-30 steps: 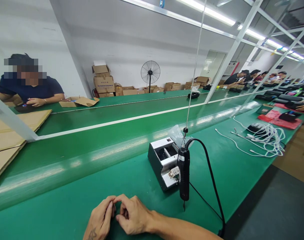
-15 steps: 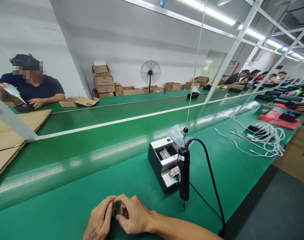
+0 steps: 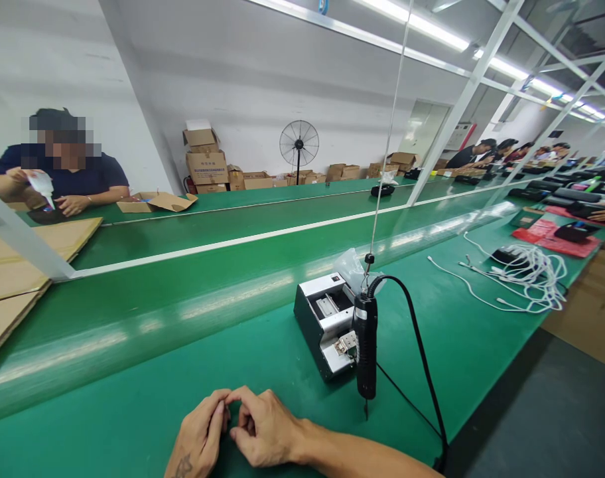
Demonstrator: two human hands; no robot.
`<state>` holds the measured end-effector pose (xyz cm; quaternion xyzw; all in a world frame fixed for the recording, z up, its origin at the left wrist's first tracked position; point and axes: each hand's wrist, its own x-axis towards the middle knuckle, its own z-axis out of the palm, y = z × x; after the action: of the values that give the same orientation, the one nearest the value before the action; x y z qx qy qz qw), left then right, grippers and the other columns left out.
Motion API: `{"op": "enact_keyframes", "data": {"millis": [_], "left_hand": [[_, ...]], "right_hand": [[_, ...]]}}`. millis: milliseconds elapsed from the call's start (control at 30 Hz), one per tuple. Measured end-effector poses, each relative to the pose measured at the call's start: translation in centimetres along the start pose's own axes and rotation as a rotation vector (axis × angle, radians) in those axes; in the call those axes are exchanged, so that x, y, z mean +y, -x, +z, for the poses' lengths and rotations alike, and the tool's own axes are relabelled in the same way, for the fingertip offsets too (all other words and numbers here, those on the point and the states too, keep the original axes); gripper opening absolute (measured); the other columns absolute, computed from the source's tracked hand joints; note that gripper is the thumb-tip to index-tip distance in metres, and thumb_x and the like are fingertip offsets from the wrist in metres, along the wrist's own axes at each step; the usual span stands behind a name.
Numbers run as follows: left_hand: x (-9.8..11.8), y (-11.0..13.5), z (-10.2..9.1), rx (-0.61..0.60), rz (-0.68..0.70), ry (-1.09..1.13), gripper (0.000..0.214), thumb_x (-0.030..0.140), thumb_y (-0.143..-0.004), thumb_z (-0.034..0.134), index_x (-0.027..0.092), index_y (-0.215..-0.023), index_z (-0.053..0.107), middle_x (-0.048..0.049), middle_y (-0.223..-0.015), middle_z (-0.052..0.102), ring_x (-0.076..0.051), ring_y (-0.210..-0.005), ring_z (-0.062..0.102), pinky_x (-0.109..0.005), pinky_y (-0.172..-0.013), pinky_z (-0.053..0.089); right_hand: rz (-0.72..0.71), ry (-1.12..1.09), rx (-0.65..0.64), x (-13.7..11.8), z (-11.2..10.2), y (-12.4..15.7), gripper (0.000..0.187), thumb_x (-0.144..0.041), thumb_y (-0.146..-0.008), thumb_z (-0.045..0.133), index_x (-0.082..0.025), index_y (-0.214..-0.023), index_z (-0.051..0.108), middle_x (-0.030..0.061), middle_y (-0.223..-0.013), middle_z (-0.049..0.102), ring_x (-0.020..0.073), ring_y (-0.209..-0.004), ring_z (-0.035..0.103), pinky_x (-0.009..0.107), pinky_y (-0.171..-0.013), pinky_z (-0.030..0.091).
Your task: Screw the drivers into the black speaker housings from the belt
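Across the glossy green conveyor belt (image 3: 233,229), the co-worker's hand (image 3: 18,176) has brought its limp white bag (image 3: 44,186) lower than half a second ago. The person's own hands have not shifted. The left hand (image 3: 200,435) and right hand (image 3: 265,428) rest together on the smooth green mat of the worktop (image 3: 108,425). Their fingers are curled in and the tips of one meet those of the other. Whether anything tiny is pinched there cannot be told.

Just to their right and apart from them, a black cylindrical electric screwdriver (image 3: 366,358) hangs upright on a thin cord, bit down, its black cable looping off the edge. Right behind it sits a boxy grey metal screw feeder (image 3: 318,325), with a crumpled clear plastic bag (image 3: 349,267) at its back. Farther right lies a tangle of white cables (image 3: 529,275), and flat cardboard sheets (image 3: 14,279) lie far left.
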<state>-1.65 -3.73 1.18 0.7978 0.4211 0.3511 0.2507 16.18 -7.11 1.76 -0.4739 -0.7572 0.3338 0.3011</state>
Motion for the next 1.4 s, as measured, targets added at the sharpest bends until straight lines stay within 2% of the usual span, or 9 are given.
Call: {"op": "enact_keyframes", "data": {"millis": [233,400,567,700,1033,1400], "left_hand": [[0.1,-0.1,-0.1,0.0,0.002,0.006,0.034,0.043,-0.099,0.042,0.023,-0.089,0.068,0.0033,-0.056,0.062,-0.015,-0.05,0.064,-0.019,-0.053,0.057],[-0.5,0.2,0.2,-0.001,-0.012,0.019,0.032,0.042,-0.099,0.042,0.023,-0.095,0.069,0.0036,-0.058,0.061,-0.015,-0.053,0.065,-0.019,-0.055,0.057],[-0.6,0.2,0.2,-0.028,-0.019,0.01,0.034,0.043,-0.099,0.041,0.023,-0.095,0.069,0.0022,-0.06,0.064,-0.016,-0.053,0.065,-0.02,-0.055,0.057],[-0.6,0.3,0.1,-0.053,-0.017,0.005,0.033,0.042,-0.099,0.041,0.023,-0.095,0.068,0.001,-0.063,0.067,-0.016,-0.054,0.065,-0.02,-0.054,0.056],[-1.7,0.8,0.6,-0.04,-0.015,0.013,0.041,0.048,-0.101,0.037,0.024,-0.099,0.07,0.0006,-0.061,0.063,-0.018,-0.057,0.064,-0.023,-0.06,0.058],[-1.4,0.7,0.6,-0.027,0.025,-0.004,0.033,0.04,-0.1,0.041,0.024,-0.1,0.07,0.0014,-0.063,0.064,-0.017,-0.059,0.067,-0.022,-0.062,0.058]], "right_hand": [[-0.003,0.003,0.004,0.1,0.1,0.0,0.056,-0.018,-0.073,0.062,-0.023,-0.129,0.052,-0.0045,-0.07,0.069,0.0154,-0.058,0.065,0.02,-0.057,0.047],[-0.018,0.004,0.018,0.1,0.1,-0.1,0.057,-0.016,-0.071,0.062,-0.019,-0.128,0.054,-0.0032,-0.067,0.068,0.0154,-0.056,0.064,0.02,-0.055,0.045],[-0.002,0.005,0.011,-0.1,0.0,0.0,0.057,-0.017,-0.073,0.062,-0.023,-0.129,0.053,-0.0049,-0.068,0.068,0.0149,-0.057,0.063,0.02,-0.056,0.046],[-0.007,-0.005,0.013,-0.1,0.0,0.0,0.055,-0.017,-0.073,0.061,-0.022,-0.127,0.054,-0.0044,-0.068,0.067,0.0149,-0.057,0.063,0.021,-0.057,0.047],[-0.006,0.0,0.018,0.1,0.1,0.0,0.054,-0.017,-0.073,0.062,-0.024,-0.126,0.053,-0.0061,-0.067,0.066,0.014,-0.056,0.063,0.019,-0.056,0.046],[0.011,0.012,0.002,-0.3,-0.1,0.0,0.052,-0.016,-0.073,0.062,-0.023,-0.124,0.053,-0.0053,-0.068,0.068,0.0153,-0.058,0.066,0.02,-0.056,0.046]]}}
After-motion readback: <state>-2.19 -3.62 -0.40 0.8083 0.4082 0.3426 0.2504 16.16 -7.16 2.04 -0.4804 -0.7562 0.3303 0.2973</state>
